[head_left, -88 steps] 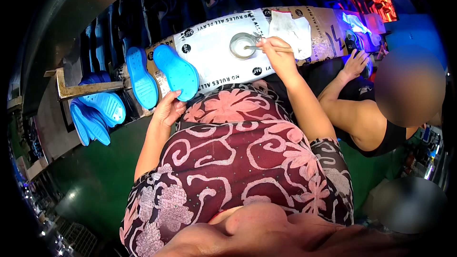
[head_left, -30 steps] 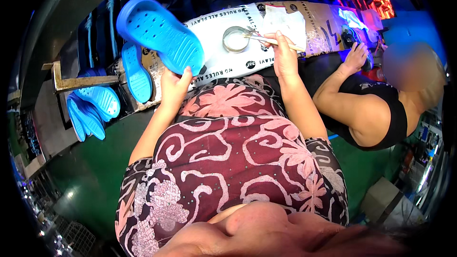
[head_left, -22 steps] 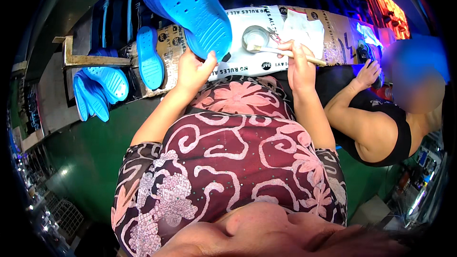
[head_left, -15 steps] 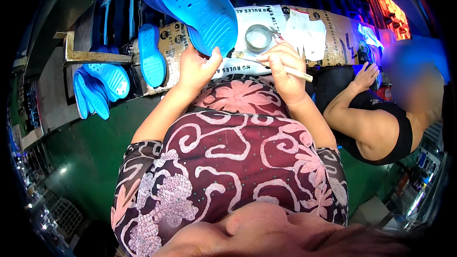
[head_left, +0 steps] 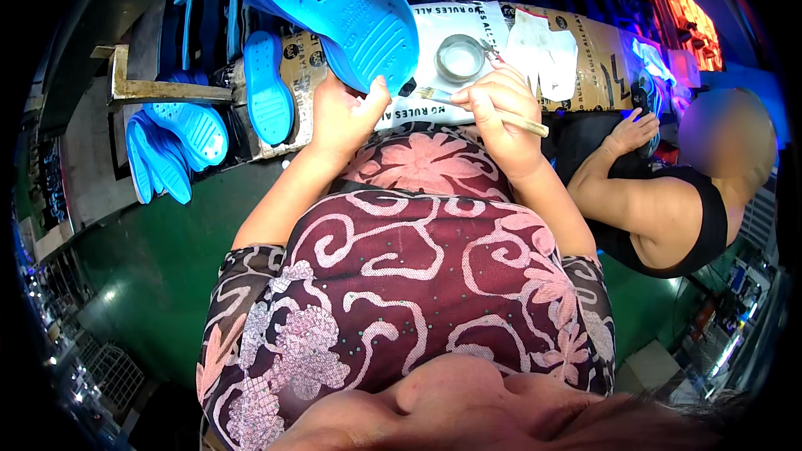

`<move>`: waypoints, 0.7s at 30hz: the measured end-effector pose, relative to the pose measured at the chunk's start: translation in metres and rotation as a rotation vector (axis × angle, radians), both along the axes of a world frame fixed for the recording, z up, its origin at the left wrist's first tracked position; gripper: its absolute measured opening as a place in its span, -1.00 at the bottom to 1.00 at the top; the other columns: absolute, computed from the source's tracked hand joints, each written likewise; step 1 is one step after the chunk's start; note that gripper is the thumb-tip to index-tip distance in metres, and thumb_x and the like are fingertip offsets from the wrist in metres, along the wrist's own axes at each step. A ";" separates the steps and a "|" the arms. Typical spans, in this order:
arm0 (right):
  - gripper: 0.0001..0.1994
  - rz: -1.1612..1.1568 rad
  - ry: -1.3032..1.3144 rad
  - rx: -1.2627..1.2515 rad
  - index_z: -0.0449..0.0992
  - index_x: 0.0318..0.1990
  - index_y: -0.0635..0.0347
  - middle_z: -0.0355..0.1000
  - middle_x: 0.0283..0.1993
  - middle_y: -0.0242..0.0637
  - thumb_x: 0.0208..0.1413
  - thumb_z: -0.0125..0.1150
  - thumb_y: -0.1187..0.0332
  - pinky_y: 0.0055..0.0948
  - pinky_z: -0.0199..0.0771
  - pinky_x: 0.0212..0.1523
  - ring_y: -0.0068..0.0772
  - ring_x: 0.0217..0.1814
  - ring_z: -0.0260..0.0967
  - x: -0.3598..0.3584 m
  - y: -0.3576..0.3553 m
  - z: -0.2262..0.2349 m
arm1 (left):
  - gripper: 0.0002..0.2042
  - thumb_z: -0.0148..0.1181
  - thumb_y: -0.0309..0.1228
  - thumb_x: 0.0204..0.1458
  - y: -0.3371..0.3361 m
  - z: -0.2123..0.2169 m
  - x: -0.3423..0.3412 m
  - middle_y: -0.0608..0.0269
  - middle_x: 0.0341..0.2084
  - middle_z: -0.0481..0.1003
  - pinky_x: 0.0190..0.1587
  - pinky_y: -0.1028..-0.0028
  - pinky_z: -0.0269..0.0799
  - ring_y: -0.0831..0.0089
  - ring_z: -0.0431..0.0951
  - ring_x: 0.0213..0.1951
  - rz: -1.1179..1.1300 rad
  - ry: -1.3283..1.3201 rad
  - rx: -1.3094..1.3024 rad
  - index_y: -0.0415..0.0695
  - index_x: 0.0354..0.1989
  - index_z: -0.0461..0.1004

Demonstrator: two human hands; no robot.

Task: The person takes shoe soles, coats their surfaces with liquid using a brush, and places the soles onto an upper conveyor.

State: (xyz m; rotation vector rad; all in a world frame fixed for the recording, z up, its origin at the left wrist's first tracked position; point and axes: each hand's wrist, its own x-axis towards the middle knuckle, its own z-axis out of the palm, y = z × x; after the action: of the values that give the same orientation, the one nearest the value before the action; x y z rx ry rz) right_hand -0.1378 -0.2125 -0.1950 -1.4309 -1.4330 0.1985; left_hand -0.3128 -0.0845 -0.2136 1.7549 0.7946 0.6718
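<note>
- Several flat bright-blue foam shoe pieces (head_left: 171,146) lie stacked far left of the small round metal dish (head_left: 460,58), under a rusty metal angle bar (head_left: 159,88); untouched.
- One more blue foam sole piece (head_left: 267,83) lies on the cardboard, left of the dish, between the stack and the left hand.
- Left hand (head_left: 344,113), left of and nearer the body than the dish, is closed around the edge of a big bright-blue perforated foam clog (head_left: 330,4), thumb up against its rim; clog is raised off the bench, tilted, sole side to the camera, upper left of the dish.
- White printed cardboard sheet (head_left: 434,25) covers the bench; the dish sits on it, pale liquid inside, probably glue.
- Right hand (head_left: 499,113), just below the dish, pinches a thin wooden-handled brush (head_left: 489,110) between thumb and fingers; bristle tip points left toward the clog's edge, near it, contact unclear.
- Step, as judged: brush about to coat the clog's rim; next move likely needs the tip brought onto the edge while the left hand holds the clog steady.
- White crumpled rag (head_left: 543,50) lies right of the dish.
- Another person's hand (head_left: 631,129), fingers spread, rests far right of the dish.
</note>
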 end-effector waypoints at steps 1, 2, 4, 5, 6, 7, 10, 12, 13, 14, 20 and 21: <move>-0.82 -0.003 0.038 0.014 0.50 -0.58 0.19 0.34 -0.62 -0.31 -0.01 0.06 0.39 -0.41 0.15 -0.37 -0.32 -0.55 0.22 0.000 0.000 0.000 | -0.73 0.07 -0.47 -0.05 0.000 0.001 0.000 0.09 -0.41 0.48 -0.36 0.49 0.46 0.43 0.52 -0.44 0.008 0.023 0.010 -0.36 -0.18 0.32; -0.82 -0.005 0.040 0.011 0.50 -0.58 0.19 0.34 -0.62 -0.31 -0.01 0.06 0.39 -0.41 0.15 -0.37 -0.32 -0.55 0.22 -0.001 0.001 0.002 | -0.73 0.07 -0.47 -0.05 -0.001 0.001 0.000 0.10 -0.43 0.48 -0.37 0.50 0.45 0.43 0.52 -0.45 0.017 0.046 0.021 -0.36 -0.19 0.33; -0.82 0.020 0.029 -0.008 0.50 -0.58 0.19 0.34 -0.63 -0.32 -0.02 0.06 0.38 -0.42 0.16 -0.35 -0.32 -0.55 0.23 -0.001 0.003 0.006 | -0.73 0.08 -0.46 -0.09 -0.004 -0.001 0.001 0.11 -0.46 0.49 -0.35 0.49 0.42 0.43 0.51 -0.44 0.039 0.010 -0.020 -0.33 -0.21 0.35; -0.82 0.017 0.032 -0.009 0.50 -0.58 0.19 0.34 -0.63 -0.32 -0.02 0.06 0.38 -0.42 0.16 -0.35 -0.32 -0.55 0.23 -0.002 0.005 0.006 | -0.74 0.09 -0.46 -0.13 -0.005 -0.002 0.001 0.13 -0.50 0.50 -0.32 0.48 0.40 0.43 0.51 -0.42 0.064 -0.028 -0.057 -0.30 -0.23 0.36; -0.82 0.025 -0.013 -0.011 0.50 -0.58 0.18 0.34 -0.63 -0.34 -0.03 0.07 0.37 -0.41 0.17 -0.33 -0.33 -0.55 0.24 -0.003 0.007 0.005 | -0.74 0.09 -0.46 -0.13 -0.005 -0.001 0.002 0.13 -0.50 0.50 -0.32 0.48 0.40 0.43 0.51 -0.42 0.062 -0.026 -0.058 -0.30 -0.23 0.36; -0.83 0.033 -0.057 -0.014 0.50 -0.59 0.17 0.33 -0.63 -0.36 -0.03 0.08 0.36 -0.40 0.17 -0.31 -0.34 -0.54 0.24 -0.003 0.008 0.004 | -0.74 0.10 -0.46 -0.13 -0.006 0.003 0.002 0.13 -0.49 0.50 -0.32 0.48 0.40 0.44 0.51 -0.43 0.054 -0.025 -0.083 -0.30 -0.23 0.36; -0.84 0.019 -0.118 -0.035 0.51 -0.59 0.15 0.33 -0.64 -0.39 -0.05 0.09 0.34 -0.37 0.19 -0.23 -0.35 -0.53 0.26 0.000 0.008 0.004 | -0.73 0.10 -0.47 -0.13 -0.006 0.002 0.002 0.12 -0.48 0.50 -0.33 0.48 0.41 0.45 0.51 -0.43 0.055 -0.045 -0.110 -0.31 -0.22 0.36; -0.84 0.007 -0.108 -0.046 0.51 -0.59 0.14 0.33 -0.64 -0.39 -0.05 0.09 0.34 -0.35 0.20 -0.19 -0.35 -0.53 0.26 0.004 0.004 0.004 | -0.73 0.10 -0.46 -0.13 -0.004 -0.003 0.002 0.11 -0.47 0.50 -0.32 0.48 0.41 0.46 0.51 -0.43 0.062 -0.068 -0.111 -0.31 -0.22 0.36; -0.84 -0.006 -0.102 -0.058 0.50 -0.59 0.13 0.33 -0.64 -0.39 -0.06 0.10 0.34 -0.33 0.20 -0.15 -0.35 -0.53 0.26 0.006 0.003 0.003 | -0.72 0.10 -0.46 -0.12 -0.003 -0.007 0.001 0.12 -0.47 0.50 -0.32 0.48 0.41 0.46 0.51 -0.43 0.073 -0.078 -0.056 -0.31 -0.21 0.36; -0.84 -0.008 -0.100 -0.059 0.50 -0.59 0.13 0.33 -0.64 -0.39 -0.06 0.10 0.34 -0.33 0.20 -0.15 -0.35 -0.53 0.26 0.006 0.002 0.003 | -0.72 0.10 -0.46 -0.12 -0.003 -0.009 0.001 0.12 -0.48 0.50 -0.32 0.48 0.41 0.46 0.51 -0.43 0.082 -0.087 -0.003 -0.31 -0.21 0.36; -0.85 0.042 -0.026 -0.043 0.49 -0.60 0.13 0.37 -0.60 -0.39 -0.07 0.12 0.35 -0.31 0.19 -0.09 -0.36 -0.47 0.31 -0.002 0.004 0.005 | -0.70 0.10 -0.47 -0.12 -0.004 -0.013 0.001 0.15 -0.51 0.49 -0.33 0.49 0.41 0.46 0.51 -0.44 0.049 -0.071 -0.045 -0.32 -0.18 0.33; -0.86 0.030 -0.064 -0.047 0.49 -0.60 0.13 0.38 -0.60 -0.40 -0.08 0.12 0.36 -0.30 0.20 -0.09 -0.37 -0.46 0.32 -0.004 0.005 0.002 | -0.70 0.10 -0.47 -0.12 -0.004 -0.012 0.001 0.15 -0.51 0.49 -0.33 0.49 0.41 0.46 0.51 -0.44 0.048 -0.070 -0.046 -0.32 -0.18 0.33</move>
State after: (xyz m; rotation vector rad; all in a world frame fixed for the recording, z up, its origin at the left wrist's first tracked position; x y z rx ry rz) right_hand -0.1418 -0.2073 -0.1932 -1.4661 -1.5110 0.2078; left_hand -0.3117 -0.0888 -0.2260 1.6667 0.7997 0.7375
